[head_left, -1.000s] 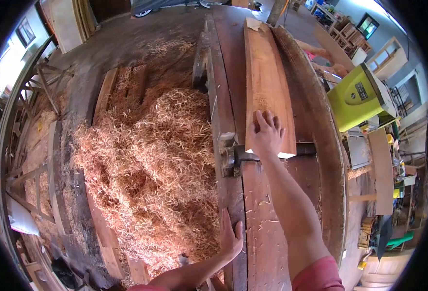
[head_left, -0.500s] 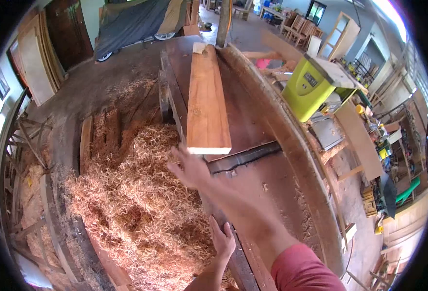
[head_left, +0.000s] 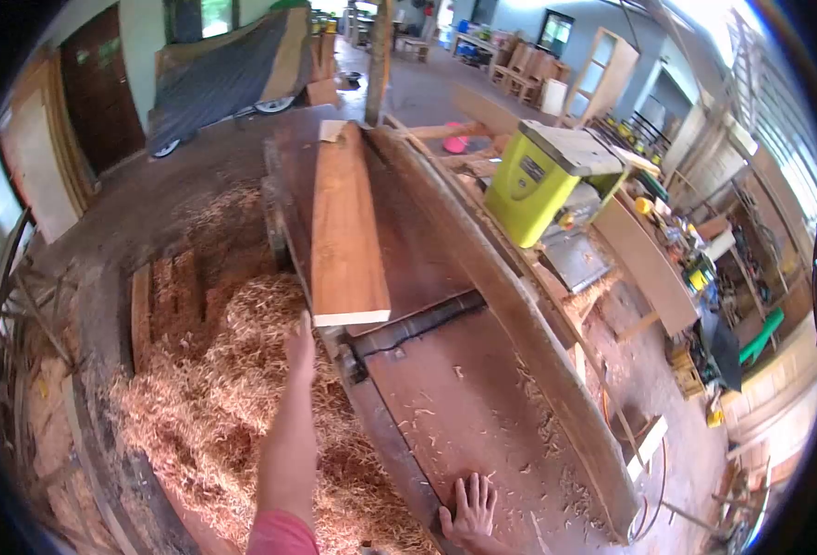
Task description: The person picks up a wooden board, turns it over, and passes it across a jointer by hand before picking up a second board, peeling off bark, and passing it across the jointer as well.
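A reddish-brown wooden plank [head_left: 348,227] lies lengthwise on the far part of the machine bed [head_left: 454,388], its pale cut end facing me. Beside the near left corner of that plank is my left hand [head_left: 302,353], seen edge-on with fingers stretched forward; whether it touches the wood I cannot tell. My right hand [head_left: 470,511] rests flat on the near part of the bed, fingers spread, holding nothing. Between plank and right hand, a dark slot with the cutter area [head_left: 417,324] crosses the bed. A small wood piece [head_left: 331,130] sits at the plank's far end.
A large heap of wood shavings [head_left: 214,388] lies left of the bed. Along its right side runs a long raised wooden fence [head_left: 519,324]. Beyond stands a green planer machine [head_left: 528,185]. A wooden post [head_left: 378,65] rises at the far end.
The view has shifted, with the plank now further left. My right hand has drawn back from the plank's end onto the bed; my left hand has moved forward from the bed's edge.
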The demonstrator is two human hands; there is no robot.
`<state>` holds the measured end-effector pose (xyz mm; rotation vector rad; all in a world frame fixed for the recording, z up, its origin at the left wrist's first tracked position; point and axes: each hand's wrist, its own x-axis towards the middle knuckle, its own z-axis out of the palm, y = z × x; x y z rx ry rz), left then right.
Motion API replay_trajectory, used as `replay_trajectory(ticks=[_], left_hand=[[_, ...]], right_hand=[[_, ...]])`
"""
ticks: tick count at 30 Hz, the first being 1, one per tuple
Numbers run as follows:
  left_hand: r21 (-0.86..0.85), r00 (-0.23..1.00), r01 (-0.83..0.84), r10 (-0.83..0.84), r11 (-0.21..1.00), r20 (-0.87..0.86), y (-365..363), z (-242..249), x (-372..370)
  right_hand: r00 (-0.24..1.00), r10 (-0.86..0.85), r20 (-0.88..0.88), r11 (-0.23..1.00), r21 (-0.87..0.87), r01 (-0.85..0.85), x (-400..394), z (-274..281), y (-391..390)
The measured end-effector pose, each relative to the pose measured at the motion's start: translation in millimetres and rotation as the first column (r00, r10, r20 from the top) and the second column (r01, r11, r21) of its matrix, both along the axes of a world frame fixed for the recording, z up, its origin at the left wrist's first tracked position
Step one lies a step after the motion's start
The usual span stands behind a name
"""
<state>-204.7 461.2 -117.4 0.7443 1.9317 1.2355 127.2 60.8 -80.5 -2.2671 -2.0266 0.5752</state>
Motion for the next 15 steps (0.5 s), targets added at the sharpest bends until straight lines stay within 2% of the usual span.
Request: replay_trajectory(ticks=[1,3,5,6,11,13,15], left_hand=[[-0.072,0.985,0.168,-0.164,0.983,0.053,12.0,22.8,-7.3],[-0.158,0.947,0.316,-0.301,0.936,0.111,51.5,-7.6,-22.4],[-0.13,0.876,0.398,-0.335,0.908,0.346,56.4,9.4,-26.7],[-0.192,0.879,0.378,-0.285,0.906,0.383,51.1,35.7,-20.7],[-0.182,0.866,0.334,-0.225,0.925,0.446,27.4,41.6,-47.1],[-0.116,0.811,0.384,-0.275,0.916,0.517,-8.5,49.2,-59.0],[-0.206,0.817,0.402,-0.248,0.892,0.521,-47.2,37.9,-66.1]], right_hand=[[1.0,-0.008,-0.008,1.0,-0.006,0.008,-1.6,3.5,-2.0],[1.0,-0.003,0.016,1.0,-0.012,0.003,-0.3,11.9,-0.8],[0.999,0.012,0.03,1.0,-0.006,-0.012,1.0,10.7,-1.2],[0.999,0.015,0.041,1.0,-0.017,-0.014,1.3,12.8,-0.4],[0.999,0.01,0.04,1.0,-0.02,-0.009,5.9,15.9,2.1],[1.0,0.002,0.029,1.0,-0.025,-0.001,3.6,16.3,0.8],[1.0,-0.01,0.008,0.999,-0.035,0.01,1.8,18.3,-0.4]])
